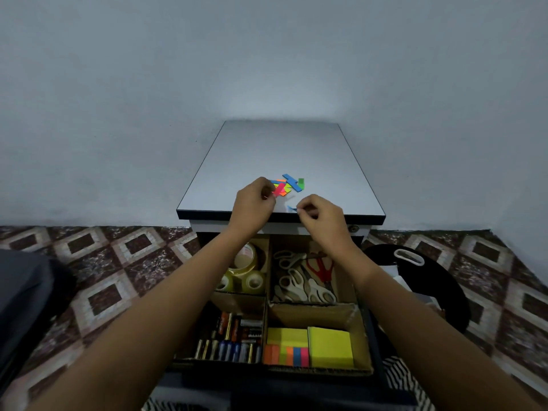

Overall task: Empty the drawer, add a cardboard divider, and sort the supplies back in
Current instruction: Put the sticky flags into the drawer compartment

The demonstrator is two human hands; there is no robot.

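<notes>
Left hand pinches a pink sticky flag; right hand pinches a blue flag. Loose flags lie just beyond on the cabinet top. Near: open drawer, cardboard divider.

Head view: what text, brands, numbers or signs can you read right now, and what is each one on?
No text is legible in this view.
Batteries: label print, too blurred to read.
Largest tape roll: reddish marking on the core, too blurred to read.
Yellow sticky note pad and sticky flags: no print visible.
</notes>
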